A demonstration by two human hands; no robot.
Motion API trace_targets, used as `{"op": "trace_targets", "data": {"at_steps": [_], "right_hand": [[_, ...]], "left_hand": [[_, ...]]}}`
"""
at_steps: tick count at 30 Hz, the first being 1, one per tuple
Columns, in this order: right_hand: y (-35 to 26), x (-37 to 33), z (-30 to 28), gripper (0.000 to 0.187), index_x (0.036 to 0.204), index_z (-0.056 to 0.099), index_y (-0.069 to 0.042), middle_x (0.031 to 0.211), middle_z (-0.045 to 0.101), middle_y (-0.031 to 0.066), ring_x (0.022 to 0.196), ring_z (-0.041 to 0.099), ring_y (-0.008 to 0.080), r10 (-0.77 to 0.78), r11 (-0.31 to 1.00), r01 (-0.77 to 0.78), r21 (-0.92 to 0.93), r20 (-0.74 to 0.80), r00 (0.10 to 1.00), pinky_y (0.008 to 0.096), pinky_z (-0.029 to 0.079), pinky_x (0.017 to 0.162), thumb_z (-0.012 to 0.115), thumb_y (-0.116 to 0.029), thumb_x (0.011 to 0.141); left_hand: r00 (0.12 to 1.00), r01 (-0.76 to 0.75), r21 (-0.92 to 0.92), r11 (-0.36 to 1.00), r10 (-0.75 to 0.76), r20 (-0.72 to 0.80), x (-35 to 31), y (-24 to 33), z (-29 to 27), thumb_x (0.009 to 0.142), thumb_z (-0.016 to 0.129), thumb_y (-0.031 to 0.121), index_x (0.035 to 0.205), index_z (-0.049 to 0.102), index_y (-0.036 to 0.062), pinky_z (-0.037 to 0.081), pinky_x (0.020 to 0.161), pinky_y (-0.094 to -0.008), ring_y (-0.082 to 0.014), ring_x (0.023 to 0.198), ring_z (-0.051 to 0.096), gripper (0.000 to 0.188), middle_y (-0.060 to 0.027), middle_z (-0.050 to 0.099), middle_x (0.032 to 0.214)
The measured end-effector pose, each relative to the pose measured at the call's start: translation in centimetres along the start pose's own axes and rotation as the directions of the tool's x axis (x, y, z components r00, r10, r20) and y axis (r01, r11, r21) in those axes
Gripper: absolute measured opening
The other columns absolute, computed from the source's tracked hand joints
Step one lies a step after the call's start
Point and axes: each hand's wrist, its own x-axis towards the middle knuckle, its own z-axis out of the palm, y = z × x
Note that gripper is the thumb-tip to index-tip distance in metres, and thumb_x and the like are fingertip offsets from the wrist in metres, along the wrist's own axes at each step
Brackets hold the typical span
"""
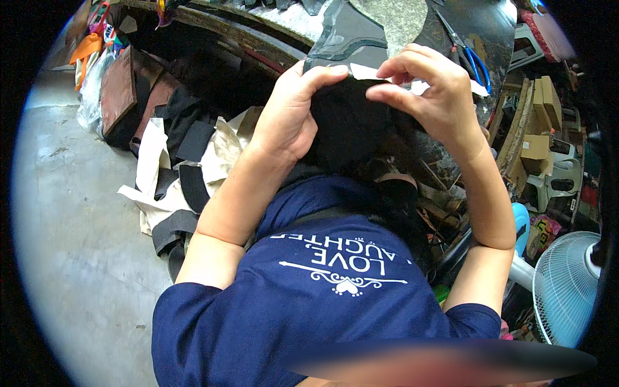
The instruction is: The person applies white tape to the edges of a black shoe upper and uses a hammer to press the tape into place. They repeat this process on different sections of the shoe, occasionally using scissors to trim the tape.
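Observation:
My left hand (291, 109) is closed on a black sheet piece (327, 62) at the table's near edge, its thumb lying along the top. A white strip (366, 72) shows at the edge of that piece, between my two hands. My right hand (433, 87) is curled beside the strip, its index fingertip touching or nearly touching the white end. The right thumb stays apart from the index finger, with a gap between them. Another bit of white (419, 87) shows behind the right hand; what it belongs to is hidden.
Scissors (476, 64) with blue handles lie on the dark table (493, 29) beyond my right hand. A grey speckled piece (403, 19) lies farther back. Black and white scraps (187, 142) pile up at the left. A fan (567, 284) and cardboard boxes (536, 151) stand at the right.

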Motion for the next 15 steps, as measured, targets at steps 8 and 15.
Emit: {"op": "trace_targets", "data": {"at_steps": [8, 15], "right_hand": [[0.9, 0.6, 0.1, 0.019, 0.104, 0.070, -0.004, 0.088, 0.065, 0.0038, 0.079, 0.061, 0.0112, -0.038, 0.988, 0.047, 0.146, -0.065, 0.997, 0.0259, 0.048, 0.070, 0.063, -0.018, 0.093], [1.4, -0.1, -0.1, 0.013, 0.094, 0.068, -0.002, 0.097, 0.058, 0.0026, 0.086, 0.055, 0.0089, 0.029, 0.954, -0.073, 0.291, 0.153, 0.988, 0.0213, 0.042, 0.072, 0.068, -0.012, 0.087]], "left_hand": [[0.996, -0.085, 0.116, 0.990, 0.088, -0.022, 0.0, 0.0, 0.4, 0.081, 0.069, 0.006, 0.106, 0.064, 0.0011, 0.049, 0.085, -0.0266, -0.0126, 0.088, 0.064, 0.026, -0.0054, 0.069, 0.096], [0.988, -0.151, 0.190, 0.970, 0.147, 0.034, -0.4, -0.2, 1.2, 0.081, 0.067, 0.004, 0.108, 0.062, 0.0001, 0.050, 0.084, -0.0262, -0.0120, 0.087, 0.064, 0.028, -0.0055, 0.068, 0.097]]}}
